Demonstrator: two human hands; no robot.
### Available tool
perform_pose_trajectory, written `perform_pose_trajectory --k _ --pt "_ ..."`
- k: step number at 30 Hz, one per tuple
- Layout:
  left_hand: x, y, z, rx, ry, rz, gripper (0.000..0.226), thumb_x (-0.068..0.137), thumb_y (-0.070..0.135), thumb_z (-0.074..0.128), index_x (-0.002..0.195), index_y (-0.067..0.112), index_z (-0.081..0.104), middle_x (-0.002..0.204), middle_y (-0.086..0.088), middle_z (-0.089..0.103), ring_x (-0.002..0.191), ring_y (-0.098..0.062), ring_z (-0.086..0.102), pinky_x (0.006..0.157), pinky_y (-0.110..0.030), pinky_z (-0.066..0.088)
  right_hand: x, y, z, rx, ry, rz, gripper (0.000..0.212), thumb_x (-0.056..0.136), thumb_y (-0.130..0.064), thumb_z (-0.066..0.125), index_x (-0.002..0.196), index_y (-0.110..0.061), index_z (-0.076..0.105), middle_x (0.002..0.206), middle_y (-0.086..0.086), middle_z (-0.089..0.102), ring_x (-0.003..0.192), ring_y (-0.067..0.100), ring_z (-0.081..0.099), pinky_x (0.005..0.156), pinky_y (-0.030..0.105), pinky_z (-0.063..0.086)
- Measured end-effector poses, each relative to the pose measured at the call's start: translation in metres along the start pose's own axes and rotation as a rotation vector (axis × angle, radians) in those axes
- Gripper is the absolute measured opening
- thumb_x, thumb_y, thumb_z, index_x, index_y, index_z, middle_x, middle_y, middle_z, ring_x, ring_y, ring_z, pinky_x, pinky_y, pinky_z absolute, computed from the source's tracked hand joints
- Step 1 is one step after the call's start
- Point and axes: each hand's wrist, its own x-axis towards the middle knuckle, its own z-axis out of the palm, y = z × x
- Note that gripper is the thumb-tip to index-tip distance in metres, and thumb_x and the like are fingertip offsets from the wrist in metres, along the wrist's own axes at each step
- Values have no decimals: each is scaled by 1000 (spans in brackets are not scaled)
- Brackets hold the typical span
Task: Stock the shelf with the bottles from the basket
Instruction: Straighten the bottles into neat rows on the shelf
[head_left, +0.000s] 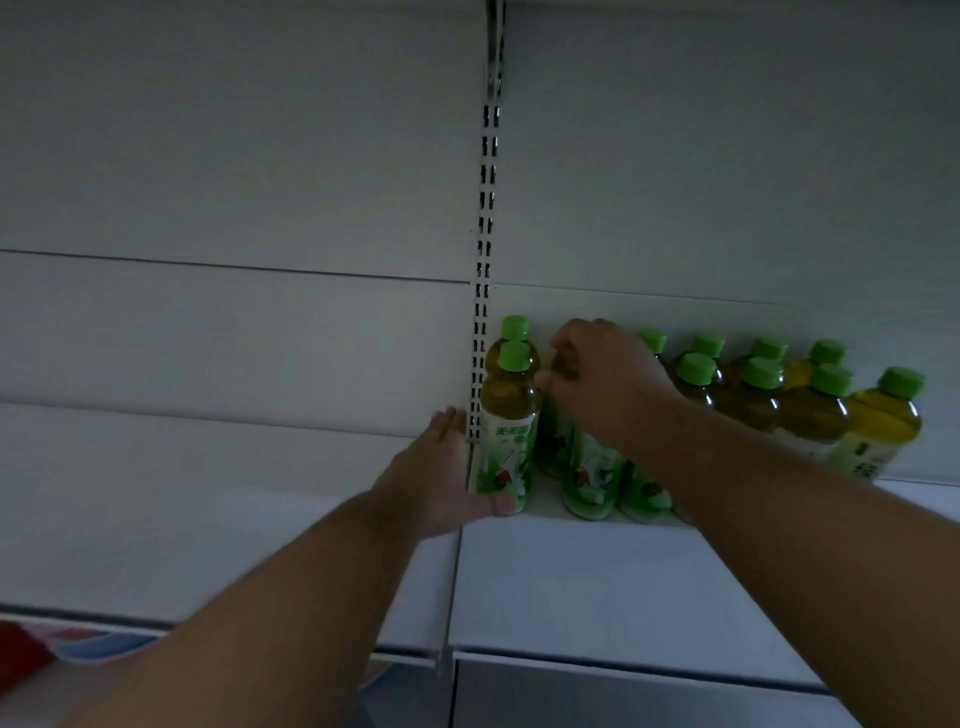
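Two bare arms reach up to a white shelf (571, 571) where green-capped tea bottles stand in rows against the back panel. The left hand (447, 478) is flat with fingers straight, its palm against the left side of the leftmost front bottle (506, 426), thumb touching the bottle's base at the shelf's near edge. That bottle stands upright just right of the slotted metal upright (485, 260), with another bottle (514, 328) directly behind it. The right hand (602, 379) is curled over the top of the second bottle (558, 441), gripping it around the neck; its cap is hidden under the fingers. More bottles (758, 395) fill the shelf to the right, the far-right one (883, 421) tilted. A red and white object (31, 649) shows at the lower left, too blurred to identify.
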Motion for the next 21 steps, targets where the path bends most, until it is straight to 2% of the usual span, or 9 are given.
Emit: perform_pose_trajectory --k 4,7,10,13,16,21 --pt "5 31 -40 39 99 118 126 71 74 67 157 19 -7 166 0 -5 152 -16 -5 123 -42 11 -6 14 -9 -33 21 29 30 93 -31 63 119 -17 59 102 -1 46 94 18 52 76 26 36" --pt "18 49 -58 102 105 157 129 70 80 62 157 19 -10 166 -1 -9 152 -16 -7 123 -41 10 -5 22 -16 -94 22 56 33 95 -33 57 123 -16 57 115 6 52 103 26 57 81 32 46" --pt "24 67 -65 193 70 172 128 72 78 61 156 18 -13 165 1 -14 151 -14 -10 122 -39 8 3 32 -19 -193 -63 119 35 96 -30 53 128 -14 54 122 11 51 107 33 59 85 41 53" --pt "27 78 -64 249 40 181 126 74 77 61 156 15 -11 165 0 -15 151 -14 -12 122 -38 8 10 44 -18 -214 -122 174 29 94 -17 51 123 -14 56 114 11 59 98 31 60 73 35 53" --pt "27 78 -63 239 34 163 128 72 77 63 157 13 -8 166 -1 -12 151 -15 -12 123 -40 10 12 51 -15 -168 -130 167 22 98 -18 50 118 -13 55 102 9 61 82 23 55 53 25 39" --pt "29 82 -68 247 -10 146 126 73 79 59 157 13 -8 166 -1 -11 150 -15 -14 123 -37 6 19 44 -18 -145 -121 137 30 96 -34 57 115 -12 58 110 10 62 89 23 53 70 27 39"
